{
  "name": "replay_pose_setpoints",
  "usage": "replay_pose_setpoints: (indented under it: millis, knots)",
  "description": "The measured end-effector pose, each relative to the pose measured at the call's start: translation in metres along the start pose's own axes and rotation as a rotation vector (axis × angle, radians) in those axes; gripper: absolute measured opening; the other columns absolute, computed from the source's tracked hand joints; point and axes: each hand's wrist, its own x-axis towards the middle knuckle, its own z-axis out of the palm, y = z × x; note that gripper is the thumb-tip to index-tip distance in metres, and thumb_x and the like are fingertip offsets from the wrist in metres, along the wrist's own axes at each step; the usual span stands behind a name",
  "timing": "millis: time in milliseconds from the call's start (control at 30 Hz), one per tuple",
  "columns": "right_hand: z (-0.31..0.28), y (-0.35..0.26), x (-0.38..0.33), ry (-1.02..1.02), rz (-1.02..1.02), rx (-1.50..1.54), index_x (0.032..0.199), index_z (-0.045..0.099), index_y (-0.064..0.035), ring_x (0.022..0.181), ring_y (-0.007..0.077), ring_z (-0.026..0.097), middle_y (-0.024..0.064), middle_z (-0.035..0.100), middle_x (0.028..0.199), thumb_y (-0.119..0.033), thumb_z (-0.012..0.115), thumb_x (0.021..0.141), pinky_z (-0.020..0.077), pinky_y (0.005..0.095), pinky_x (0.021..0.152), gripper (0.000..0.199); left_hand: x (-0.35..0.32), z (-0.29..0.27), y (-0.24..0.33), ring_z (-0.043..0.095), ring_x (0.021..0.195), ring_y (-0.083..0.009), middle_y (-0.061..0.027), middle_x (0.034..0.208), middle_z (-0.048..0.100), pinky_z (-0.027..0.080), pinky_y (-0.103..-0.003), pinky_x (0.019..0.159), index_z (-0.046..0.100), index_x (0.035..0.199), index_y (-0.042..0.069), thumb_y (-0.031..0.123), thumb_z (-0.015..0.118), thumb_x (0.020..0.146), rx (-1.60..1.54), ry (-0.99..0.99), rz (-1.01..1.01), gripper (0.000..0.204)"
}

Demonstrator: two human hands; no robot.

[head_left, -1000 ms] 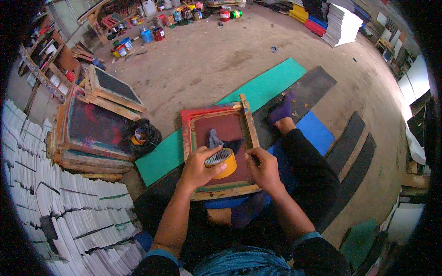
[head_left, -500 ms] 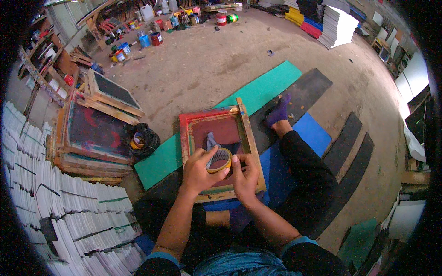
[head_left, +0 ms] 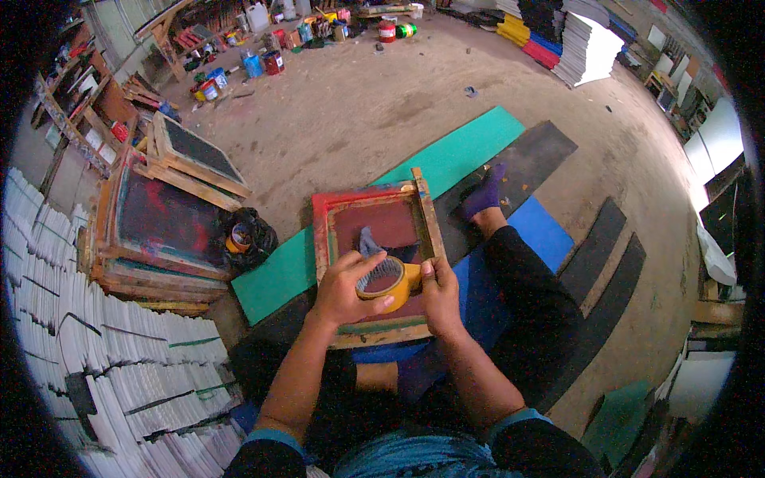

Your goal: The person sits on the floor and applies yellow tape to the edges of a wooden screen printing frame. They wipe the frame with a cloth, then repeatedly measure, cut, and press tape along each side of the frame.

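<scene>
My left hand (head_left: 341,293) is closed around a roll of yellow tape (head_left: 402,291), fingers on its rim, the open core turned up toward me. Between the roll and my right hand (head_left: 440,296) a short strip of tape stands pulled out, its free end pinched by the right thumb and fingers. Below both hands a wooden screen-printing frame (head_left: 321,227) with reddish-brown mesh rests at my legs. A crumpled grey-blue cloth (head_left: 368,240) lies on the mesh, partly hidden by my left hand.
Green (head_left: 454,147), black (head_left: 532,159) and blue (head_left: 542,229) mats lie under and beside my legs. More framed screens (head_left: 171,215) and a black plastic bag (head_left: 261,231) are at the left, near stacked white sheets (head_left: 135,350). Paint cans (head_left: 273,62) stand farther back.
My right hand has moved slightly right, away from the roll, drawing out a strip of tape. The left hand keeps its hold on the roll.
</scene>
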Motion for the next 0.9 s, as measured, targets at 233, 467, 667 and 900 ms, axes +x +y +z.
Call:
replay_pose_setpoints:
  millis: [233, 467, 667, 900]
  knots:
    - [-0.027, 0.047, 0.017, -0.181, 0.14, 0.013, 0.106, 0.056, 0.0004, 0.072, 0.0175, 0.061, 0.0077, 0.061, 0.086, -0.026, 0.048, 0.107, 0.0551, 0.0335, 0.067, 0.027, -0.013, 0.008, -0.045, 0.062, 0.084, -0.0253, -0.013, 0.091, 0.062, 0.049, -0.036, 0.079, 0.067, 0.126, -0.001, 0.055, 0.072, 0.07, -0.499, -0.266, -0.044, 0.079]
    - [-0.049, 0.033, 0.017, -0.252, 0.421, 0.187, 0.108, 0.06, -0.0047, 0.072, 0.0132, 0.057, 0.0003, 0.058, 0.082, -0.032, 0.055, 0.104, 0.0514, 0.0315, 0.063, 0.028, -0.06, 0.035, -0.044, 0.063, 0.114, -0.0265, -0.0155, 0.126, 0.065, 0.046, -0.038, 0.103, 0.058, 0.135, -0.002, 0.056, 0.06, 0.08, -1.332, -0.105, -0.357, 0.08]
    - [-0.027, -0.014, 0.014, -0.293, 0.231, 0.089, 0.103, 0.054, -0.0034, 0.074, 0.0159, 0.058, 0.0038, 0.053, 0.084, -0.026, 0.047, 0.108, 0.059, 0.0361, 0.068, 0.024, -0.119, 0.123, -0.117, 0.062, 0.117, -0.0303, -0.0175, 0.132, 0.062, 0.047, -0.044, 0.103, 0.052, 0.139, -0.002, 0.053, 0.047, 0.095, -2.114, 0.099, -0.605, 0.07]
    - [-0.02, 0.006, 0.032, -0.276, 0.049, -0.124, 0.101, 0.052, -0.0008, 0.076, 0.0159, 0.059, 0.0056, 0.052, 0.086, -0.022, 0.049, 0.107, 0.0629, 0.0403, 0.072, 0.022, -0.054, 0.12, -0.076, 0.061, 0.121, -0.0313, -0.0168, 0.131, 0.062, 0.049, -0.043, 0.101, 0.055, 0.137, 0.001, 0.052, 0.046, 0.1, -1.962, 0.233, -0.693, 0.063]
